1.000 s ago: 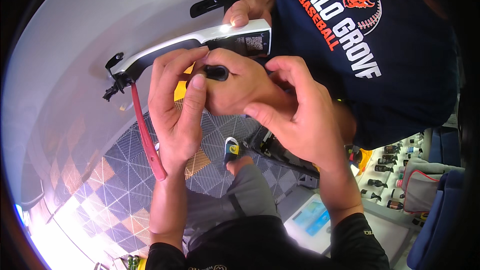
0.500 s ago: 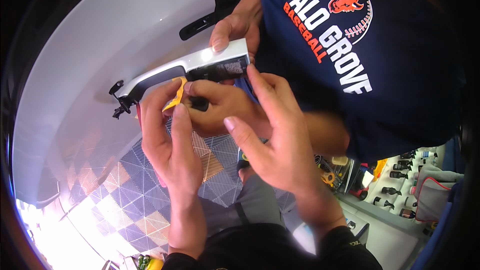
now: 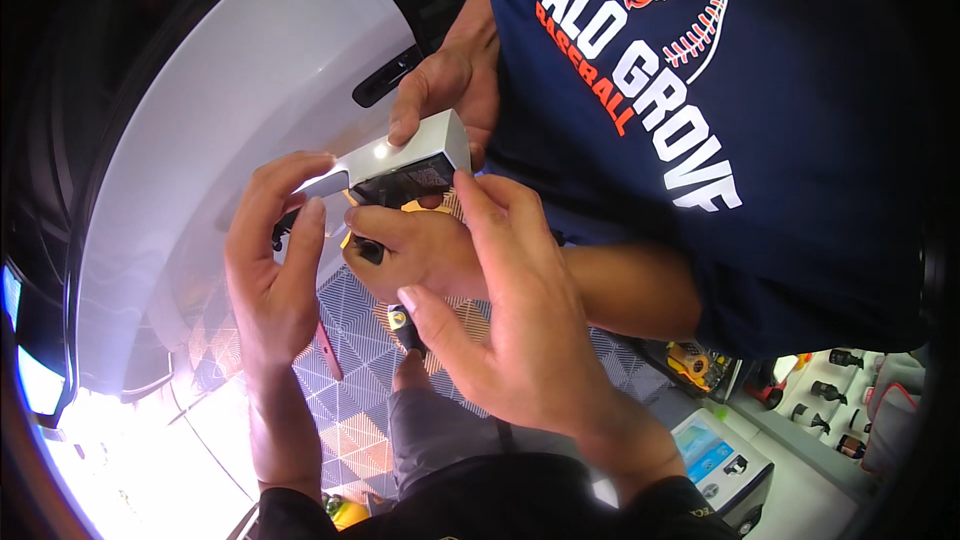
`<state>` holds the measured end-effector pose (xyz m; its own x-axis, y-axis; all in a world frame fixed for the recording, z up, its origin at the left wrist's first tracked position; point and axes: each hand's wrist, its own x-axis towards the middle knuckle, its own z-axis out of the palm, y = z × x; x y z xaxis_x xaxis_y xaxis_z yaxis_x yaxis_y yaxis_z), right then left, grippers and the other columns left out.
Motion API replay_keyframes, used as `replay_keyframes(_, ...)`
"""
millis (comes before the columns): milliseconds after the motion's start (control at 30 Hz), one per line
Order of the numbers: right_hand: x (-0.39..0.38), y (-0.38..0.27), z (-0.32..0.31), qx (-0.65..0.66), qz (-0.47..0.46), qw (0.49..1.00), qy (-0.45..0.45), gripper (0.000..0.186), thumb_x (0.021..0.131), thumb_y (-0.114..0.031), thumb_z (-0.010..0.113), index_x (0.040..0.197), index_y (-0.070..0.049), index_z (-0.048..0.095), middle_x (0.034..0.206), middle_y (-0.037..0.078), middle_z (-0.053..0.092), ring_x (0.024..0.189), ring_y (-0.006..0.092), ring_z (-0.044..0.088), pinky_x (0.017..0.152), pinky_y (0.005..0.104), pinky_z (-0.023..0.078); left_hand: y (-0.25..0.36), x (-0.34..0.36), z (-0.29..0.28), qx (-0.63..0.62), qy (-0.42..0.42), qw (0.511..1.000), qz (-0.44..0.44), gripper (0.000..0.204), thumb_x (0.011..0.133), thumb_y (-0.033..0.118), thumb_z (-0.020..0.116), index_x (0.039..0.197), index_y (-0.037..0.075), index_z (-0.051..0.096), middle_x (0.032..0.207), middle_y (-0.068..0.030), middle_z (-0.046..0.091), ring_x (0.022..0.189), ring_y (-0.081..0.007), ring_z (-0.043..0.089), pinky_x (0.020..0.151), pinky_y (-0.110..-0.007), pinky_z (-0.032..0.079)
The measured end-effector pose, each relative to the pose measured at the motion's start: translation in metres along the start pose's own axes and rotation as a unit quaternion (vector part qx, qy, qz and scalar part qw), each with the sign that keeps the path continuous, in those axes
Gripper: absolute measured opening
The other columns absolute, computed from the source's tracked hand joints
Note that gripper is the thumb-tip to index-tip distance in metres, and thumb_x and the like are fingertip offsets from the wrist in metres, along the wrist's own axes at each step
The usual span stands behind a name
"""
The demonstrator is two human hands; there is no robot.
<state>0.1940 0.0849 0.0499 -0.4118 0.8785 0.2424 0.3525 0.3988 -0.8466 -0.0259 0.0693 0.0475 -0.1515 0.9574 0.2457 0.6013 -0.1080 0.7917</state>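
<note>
A white car door handle (image 3: 408,145) with a dark underside is held at its right end by a co-worker's hand (image 3: 448,90). My left hand (image 3: 268,275) is around the handle's left end, index finger on its top edge and thumb below. My right hand (image 3: 525,330) is open, its index fingertip at the handle's right end and its thumb apart, holding nothing. Between my hands, the co-worker's other hand (image 3: 425,252) is curled around a small black thing (image 3: 369,251). A bit of yellow shows beside its fingertips; what it belongs to is mostly hidden.
A white car panel (image 3: 230,70) with a dark recess (image 3: 388,76) curves along the left. Below are a patterned tile floor (image 3: 350,380) and a thin red strip (image 3: 329,350). At the lower right stand a printed box (image 3: 715,455) and bottles (image 3: 828,391). A person in a navy shirt (image 3: 800,170) stands close.
My left hand has moved left and off the yellow piece onto the handle's left end. The handle and the co-worker's hands have shifted slightly left and down in view, my right hand with them.
</note>
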Motion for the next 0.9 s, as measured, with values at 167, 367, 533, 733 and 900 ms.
replay_keyframes(167, 0.005, 0.006, -0.004, 0.059, 0.046, 0.997, 0.008, 0.056, 0.088, -0.010, 0.070, 0.135, 0.012, 0.049, 0.125, 0.024, 0.054, 0.113, 0.0334, 0.060, 0.095, 0.0381, 0.049, 0.004, 0.024, -0.004, 0.007, -0.089, 0.993, 0.082, 0.031, 0.091, -0.006, 0.056, 0.117, 0.003, 0.071, 0.121, -0.0128, 0.067, 0.111, -0.0257, 0.065, 0.090, -0.034, 0.051)
replay_keyframes(367, 0.011, 0.012, -0.006, 0.064, 0.057, 0.996, 0.010, 0.050, 0.089, -0.009, 0.063, 0.132, 0.010, 0.048, 0.120, 0.028, 0.054, 0.109, 0.0456, 0.061, 0.092, 0.0477, 0.050, 0.020, 0.050, 0.002, 0.033, -0.192, 0.962, 0.193, 0.048, 0.075, -0.013, 0.067, 0.116, 0.010, 0.074, 0.119, -0.0128, 0.066, 0.102, -0.0316, 0.069, 0.081, -0.038, 0.057)
replay_keyframes(533, 0.005, 0.009, -0.002, 0.096, 0.058, 0.993, 0.032, 0.042, 0.088, -0.002, 0.060, 0.128, 0.009, 0.054, 0.118, 0.022, 0.058, 0.107, 0.0327, 0.060, 0.093, 0.0389, 0.049, 0.033, 0.061, 0.001, 0.200, -0.235, 0.896, 0.320, 0.047, 0.073, 0.000, 0.077, 0.117, 0.014, 0.074, 0.117, -0.0104, 0.066, 0.100, -0.0289, 0.069, 0.077, -0.037, 0.055)
replay_keyframes(733, 0.002, 0.012, 0.005, 0.076, 0.066, 0.993, 0.059, 0.040, 0.086, 0.002, 0.060, 0.125, 0.009, 0.057, 0.116, 0.020, 0.062, 0.106, 0.0288, 0.063, 0.093, 0.0350, 0.049, 0.041, 0.063, 0.004, 0.320, -0.261, 0.830, 0.376, 0.045, 0.068, 0.009, 0.081, 0.112, 0.013, 0.070, 0.110, -0.0096, 0.065, 0.095, -0.0280, 0.068, 0.070, -0.039, 0.051)
replay_keyframes(900, -0.017, 0.005, -0.003, 0.159, 0.002, 0.983, 0.089, 0.038, 0.089, 0.002, 0.060, 0.125, 0.009, 0.054, 0.113, 0.026, 0.059, 0.101, 0.0395, 0.064, 0.089, 0.0435, 0.052, 0.052, 0.061, 0.013, 0.359, -0.266, 0.819, 0.359, 0.047, 0.064, 0.005, 0.081, 0.108, 0.012, 0.065, 0.106, -0.0088, 0.061, 0.092, -0.0277, 0.066, 0.069, -0.040, 0.053)
